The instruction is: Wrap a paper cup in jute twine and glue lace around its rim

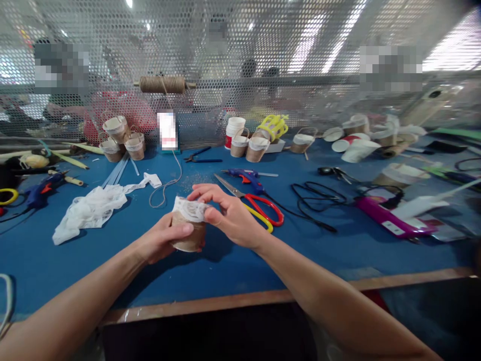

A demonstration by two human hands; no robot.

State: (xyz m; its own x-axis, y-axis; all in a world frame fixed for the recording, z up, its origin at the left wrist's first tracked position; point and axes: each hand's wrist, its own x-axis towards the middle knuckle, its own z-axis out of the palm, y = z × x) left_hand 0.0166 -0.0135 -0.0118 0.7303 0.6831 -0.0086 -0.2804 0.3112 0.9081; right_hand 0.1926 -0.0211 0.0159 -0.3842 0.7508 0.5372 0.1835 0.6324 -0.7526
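My left hand (161, 241) is wrapped round a small twine-covered cup (189, 236), holding it just above the blue table (112, 260). A strip of white lace (190, 208) runs round the cup's rim. My right hand (225, 213) is closed over the top of the cup, thumb and fingers pinching the lace against the rim. Red-and-yellow scissors (259, 205) lie just right of my right hand.
A blue glue gun (246, 176) lies behind the scissors with a black cable (311, 200). White lace fabric (92, 208) lies at left. Finished twine cups (120, 138) stand at the back left and back centre (248, 145). A twine spool (162, 84) hangs on the mesh screen; a person sits behind it.
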